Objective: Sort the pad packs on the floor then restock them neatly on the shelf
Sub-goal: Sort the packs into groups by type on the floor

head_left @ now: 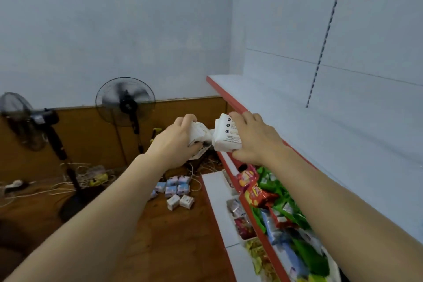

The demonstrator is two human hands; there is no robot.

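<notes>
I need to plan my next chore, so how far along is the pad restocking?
Early on. The white top shelf with the red edge shows no packs on the part in view. In hand: the left hand grips a white pad pack, and the right hand grips another white printed pad pack, both level with the shelf edge. Left: a cluster of small blue, pink and white packs on the brown floor.

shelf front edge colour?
Red, on the shelf edge along the white top shelf; head view, the only one.
</notes>
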